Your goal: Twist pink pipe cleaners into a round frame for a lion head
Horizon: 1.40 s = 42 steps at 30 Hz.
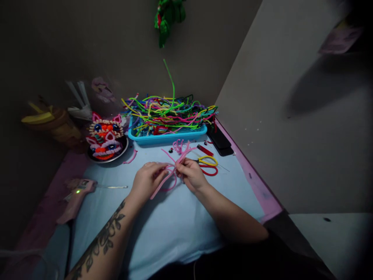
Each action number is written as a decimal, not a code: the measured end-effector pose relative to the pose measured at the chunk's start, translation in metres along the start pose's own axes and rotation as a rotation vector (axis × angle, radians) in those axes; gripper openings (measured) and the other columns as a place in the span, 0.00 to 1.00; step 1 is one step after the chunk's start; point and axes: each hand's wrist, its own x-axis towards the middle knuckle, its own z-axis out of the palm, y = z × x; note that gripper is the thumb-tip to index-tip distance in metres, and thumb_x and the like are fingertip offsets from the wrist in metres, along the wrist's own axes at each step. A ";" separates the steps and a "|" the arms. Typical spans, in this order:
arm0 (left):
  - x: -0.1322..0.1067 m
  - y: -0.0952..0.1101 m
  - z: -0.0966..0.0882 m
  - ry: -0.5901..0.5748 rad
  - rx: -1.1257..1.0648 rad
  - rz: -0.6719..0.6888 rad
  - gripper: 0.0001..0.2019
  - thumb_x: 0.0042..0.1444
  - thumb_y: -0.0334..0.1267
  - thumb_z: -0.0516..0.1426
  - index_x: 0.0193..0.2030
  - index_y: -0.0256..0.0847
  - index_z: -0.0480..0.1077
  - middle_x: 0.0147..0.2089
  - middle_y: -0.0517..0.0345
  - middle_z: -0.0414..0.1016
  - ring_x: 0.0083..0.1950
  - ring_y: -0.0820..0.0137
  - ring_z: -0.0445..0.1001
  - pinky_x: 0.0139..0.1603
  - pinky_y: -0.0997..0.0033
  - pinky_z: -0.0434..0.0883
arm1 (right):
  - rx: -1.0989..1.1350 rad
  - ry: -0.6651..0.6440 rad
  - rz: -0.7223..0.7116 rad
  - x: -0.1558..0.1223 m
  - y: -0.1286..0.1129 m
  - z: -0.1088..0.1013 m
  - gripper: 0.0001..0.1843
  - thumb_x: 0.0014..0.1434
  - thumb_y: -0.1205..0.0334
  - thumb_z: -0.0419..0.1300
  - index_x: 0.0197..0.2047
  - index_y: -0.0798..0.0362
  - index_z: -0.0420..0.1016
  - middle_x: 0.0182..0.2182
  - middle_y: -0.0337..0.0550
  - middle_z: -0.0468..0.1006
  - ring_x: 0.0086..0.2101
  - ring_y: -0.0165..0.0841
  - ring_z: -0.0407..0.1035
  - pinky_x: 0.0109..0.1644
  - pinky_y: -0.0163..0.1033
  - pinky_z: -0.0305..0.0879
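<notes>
Over the surface (175,225), between its left and right edges, left hand (147,178) and right hand (192,174) pinch pink pipe cleaners (183,155), bunched but loose-ended; two animal heads (102,149) in a bowl (126,147) look finished.

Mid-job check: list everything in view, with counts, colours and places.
pink stems: several, pink, in both hands
tray: one, blue, table's back
loose stems: many, mixed colours, in the tray
bowl: one, metallic, back left
fuzzy figures: two, pink, cream and orange, in the bowl
stray curl: one, pink, right of the bowl
corded tool: one, pink, left
scissors: one pair, yellow and red, right
red stick: one, red, beyond the scissors
dark slabs: count unclear, black, right of tray
hanging decoration: one, green, back wall
cloth: one, light blue, underneath
left hand: one, bare, centre
right hand: one, bare, centre
</notes>
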 end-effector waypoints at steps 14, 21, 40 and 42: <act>-0.014 0.034 0.041 -0.109 -0.673 -0.397 0.13 0.49 0.47 0.63 0.26 0.38 0.72 0.25 0.58 0.71 0.28 0.71 0.66 0.32 0.70 0.63 | -0.030 0.256 -0.129 0.002 0.012 0.013 0.16 0.48 0.50 0.67 0.24 0.50 0.66 0.20 0.31 0.63 0.24 0.27 0.55 0.30 0.35 0.52; -0.002 0.022 0.016 -0.230 -0.787 -0.503 0.28 0.33 0.39 0.72 0.45 0.40 0.73 0.33 0.60 0.70 0.27 0.76 0.64 0.29 0.73 0.64 | 0.107 0.220 -0.091 0.013 -0.011 -0.001 0.21 0.41 0.47 0.71 0.26 0.52 0.67 0.19 0.33 0.69 0.23 0.27 0.61 0.30 0.35 0.57; -0.006 0.028 0.035 -0.297 -0.752 -0.555 0.18 0.41 0.50 0.68 0.29 0.37 0.73 0.24 0.58 0.74 0.22 0.76 0.64 0.23 0.75 0.58 | -0.045 0.380 -0.253 0.014 0.009 -0.002 0.15 0.49 0.52 0.64 0.28 0.51 0.64 0.20 0.30 0.65 0.23 0.25 0.57 0.28 0.33 0.52; -0.007 0.028 0.036 -0.304 -0.737 -0.594 0.17 0.41 0.49 0.68 0.28 0.37 0.73 0.24 0.59 0.74 0.19 0.78 0.61 0.21 0.76 0.55 | -0.159 0.396 -0.310 0.015 0.011 -0.005 0.13 0.52 0.53 0.62 0.28 0.51 0.64 0.21 0.30 0.64 0.23 0.26 0.57 0.28 0.33 0.53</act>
